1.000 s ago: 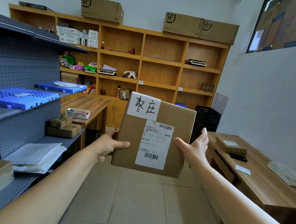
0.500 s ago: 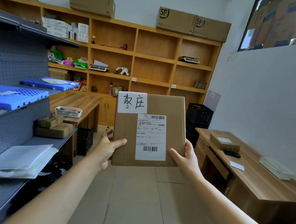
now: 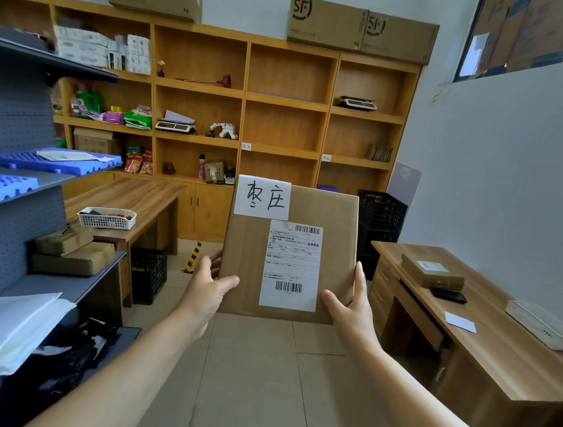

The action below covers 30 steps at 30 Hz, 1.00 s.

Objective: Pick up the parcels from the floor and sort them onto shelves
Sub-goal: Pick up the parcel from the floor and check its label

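So compared to a second ago the flat brown cardboard parcel is sitting upright and square to the camera now instead of tilted, and the right hand has gone from open-palmed against the edge to actually wrapping the lower right corner.

Both hands are holding it up in mid-air at arm's length. The left hand is clamping the lower left edge, thumb lying across the front face and the other fingers tucked behind the cardboard, so I can't tell how spread they are back there. The right hand is doing the mirror version: thumb pressing on the front near the bottom corner, one finger running straight up along the right edge, the rest hidden behind.

Between the two thumbs the white printed shipping label with barcodes is facing the camera. Above the left thumb, at the parcel's top left corner, a white paper slip with two handwritten black characters is sticking up slightly past the top edge.

Beyond the fingertips the wooden wall shelving unit is filling the back wall. Off past the left hand the grey metal pegboard rack is standing, and past the right hand a wooden desk is running along the white wall.
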Motion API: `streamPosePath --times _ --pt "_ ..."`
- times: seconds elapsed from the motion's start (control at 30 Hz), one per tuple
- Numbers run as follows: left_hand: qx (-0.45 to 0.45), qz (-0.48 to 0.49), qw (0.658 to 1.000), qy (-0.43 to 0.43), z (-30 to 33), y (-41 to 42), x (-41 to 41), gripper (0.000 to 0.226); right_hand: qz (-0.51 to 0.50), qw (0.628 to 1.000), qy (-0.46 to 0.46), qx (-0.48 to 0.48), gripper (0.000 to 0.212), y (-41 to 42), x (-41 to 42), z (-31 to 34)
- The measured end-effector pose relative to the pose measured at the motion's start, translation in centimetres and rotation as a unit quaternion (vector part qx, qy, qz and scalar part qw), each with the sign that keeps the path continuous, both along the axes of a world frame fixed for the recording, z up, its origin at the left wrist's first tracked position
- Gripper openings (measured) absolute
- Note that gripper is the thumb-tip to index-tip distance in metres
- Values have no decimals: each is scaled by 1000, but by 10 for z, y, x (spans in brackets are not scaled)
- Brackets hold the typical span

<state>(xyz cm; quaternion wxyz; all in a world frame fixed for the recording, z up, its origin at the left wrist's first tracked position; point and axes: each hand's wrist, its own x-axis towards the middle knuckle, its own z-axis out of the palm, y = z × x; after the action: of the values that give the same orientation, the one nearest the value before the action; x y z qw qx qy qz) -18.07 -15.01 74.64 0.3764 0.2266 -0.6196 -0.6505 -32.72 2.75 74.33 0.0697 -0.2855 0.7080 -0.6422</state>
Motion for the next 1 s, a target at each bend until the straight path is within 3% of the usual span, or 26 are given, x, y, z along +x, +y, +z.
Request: streamPosePath --times 0.2,0.53,1.0 --pt "-60 12 997 -46 2 -28 -95 43 5 1000 4 -2 85 -31 -103 3" --pt "-61 32 993 -99 -4 -67 -221 79 30 999 14 30 90 -91 -237 2" --pt "-113 8 986 -122 -11 -226 -365 100 11 994 78 72 82 -246 -375 2"
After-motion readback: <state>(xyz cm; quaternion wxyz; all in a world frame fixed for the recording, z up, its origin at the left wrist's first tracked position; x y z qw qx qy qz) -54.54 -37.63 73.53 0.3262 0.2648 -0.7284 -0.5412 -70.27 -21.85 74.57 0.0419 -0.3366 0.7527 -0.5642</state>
